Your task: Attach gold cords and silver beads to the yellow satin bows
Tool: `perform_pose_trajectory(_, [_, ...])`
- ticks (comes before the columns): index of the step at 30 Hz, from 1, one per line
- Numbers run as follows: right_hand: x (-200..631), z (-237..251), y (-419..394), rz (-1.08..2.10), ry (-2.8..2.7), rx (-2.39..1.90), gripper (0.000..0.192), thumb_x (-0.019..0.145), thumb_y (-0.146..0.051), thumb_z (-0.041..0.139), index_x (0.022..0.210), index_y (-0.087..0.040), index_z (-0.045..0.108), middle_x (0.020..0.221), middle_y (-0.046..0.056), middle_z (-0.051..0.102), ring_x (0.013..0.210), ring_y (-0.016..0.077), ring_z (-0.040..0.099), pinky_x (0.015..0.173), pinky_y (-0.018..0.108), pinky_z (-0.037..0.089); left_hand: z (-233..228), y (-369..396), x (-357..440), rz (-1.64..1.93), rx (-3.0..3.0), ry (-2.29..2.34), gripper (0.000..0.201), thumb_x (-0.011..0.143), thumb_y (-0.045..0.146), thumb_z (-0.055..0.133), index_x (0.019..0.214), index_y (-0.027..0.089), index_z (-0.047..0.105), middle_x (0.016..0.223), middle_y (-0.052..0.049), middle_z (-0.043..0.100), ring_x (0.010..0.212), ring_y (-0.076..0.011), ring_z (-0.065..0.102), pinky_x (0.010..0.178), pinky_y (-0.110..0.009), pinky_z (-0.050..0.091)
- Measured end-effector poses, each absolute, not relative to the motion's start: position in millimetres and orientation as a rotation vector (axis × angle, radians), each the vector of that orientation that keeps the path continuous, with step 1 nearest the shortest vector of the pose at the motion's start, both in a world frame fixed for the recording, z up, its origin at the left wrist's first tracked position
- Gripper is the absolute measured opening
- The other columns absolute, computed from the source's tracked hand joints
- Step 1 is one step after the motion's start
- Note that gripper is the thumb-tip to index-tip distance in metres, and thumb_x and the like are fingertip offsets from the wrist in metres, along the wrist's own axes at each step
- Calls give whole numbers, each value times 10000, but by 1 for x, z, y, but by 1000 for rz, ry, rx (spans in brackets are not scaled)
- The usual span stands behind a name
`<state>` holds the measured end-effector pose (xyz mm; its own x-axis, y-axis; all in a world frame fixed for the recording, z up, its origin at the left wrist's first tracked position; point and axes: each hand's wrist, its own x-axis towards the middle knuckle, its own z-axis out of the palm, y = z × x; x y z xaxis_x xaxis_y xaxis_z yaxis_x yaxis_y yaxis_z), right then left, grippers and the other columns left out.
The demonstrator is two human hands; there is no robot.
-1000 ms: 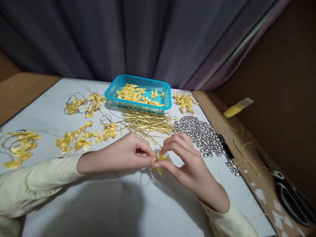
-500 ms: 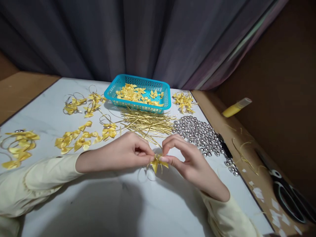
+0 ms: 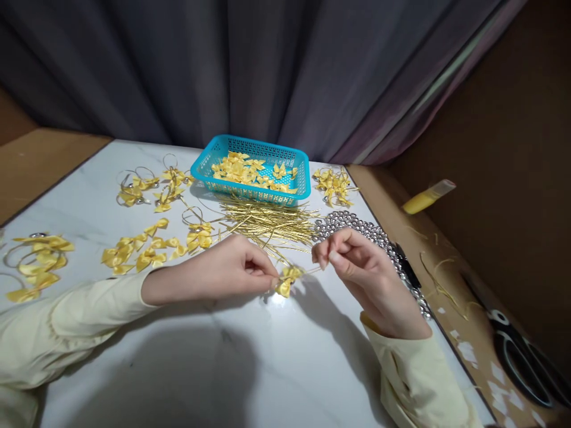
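Note:
My left hand (image 3: 223,267) pinches a yellow ribbon bow (image 3: 289,280) at its left side, just over the white tabletop. From the bow a thin gold tie (image 3: 314,270) runs to the right, its far end pinched between the thumb and fingers of my right hand (image 3: 363,270). The pinched part of the bow is hidden by my left fingertips. Behind my hands lies a heap of gold twist ties (image 3: 267,221). Silver beads (image 3: 348,221) are piled beyond my right hand, which covers part of them.
A blue basket (image 3: 214,178) of yellow bows stands at the back. Finished-looking bows with loops (image 3: 136,189) lie at the left, and loose bows (image 3: 122,254) nearer. Black-handled scissors (image 3: 520,356), paper scraps and a yellow tube (image 3: 428,197) are on the right.
My right hand has moved right and up away from the bow, drawing the gold tie out straight. My left hand keeps its pinch; the bow has turned.

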<state>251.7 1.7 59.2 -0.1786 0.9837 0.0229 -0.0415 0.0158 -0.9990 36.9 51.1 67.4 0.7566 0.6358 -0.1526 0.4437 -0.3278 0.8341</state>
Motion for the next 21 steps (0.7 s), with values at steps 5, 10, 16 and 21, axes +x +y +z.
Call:
perform_pose_trajectory(5, [258, 59, 7, 1329, -1214, -1050, 165, 801, -333, 572, 783, -237, 439, 741, 8, 475, 735, 165, 512, 733, 349, 438, 68, 54, 37, 272, 1926, 821, 192, 713, 143, 536, 735, 125, 725, 621, -5, 650, 518, -72, 490, 444, -136, 333])
perform_pose_trajectory(10, [258, 58, 12, 1449, -1100, -958, 200, 751, -314, 617, 774, -227, 439, 642, -27, 383, 589, 126, 437, 541, 279, 379, 71, 55, 35, 321, 1914, 864, 197, 720, 211, 548, 751, 133, 727, 695, -37, 679, 568, -102, 531, 464, -163, 356])
perform_pose_trajectory(16, [267, 59, 13, 1520, -1086, -968, 178, 767, -321, 597, 814, -230, 450, 561, -73, 306, 400, 52, 172, 384, 212, 171, 75, 55, 34, 360, 1929, 872, 198, 716, 213, 542, 741, 127, 718, 688, -43, 670, 596, -113, 539, 493, -176, 366])
perform_pose_trajectory(21, [259, 59, 7, 1224, -1307, -1108, 94, 837, -296, 551, 915, -243, 551, 634, -39, 445, 499, 81, 387, 451, 214, 298, 78, 54, 33, 347, 1974, 872, 187, 709, 202, 540, 720, 127, 711, 618, -11, 607, 526, -80, 458, 467, -169, 322])
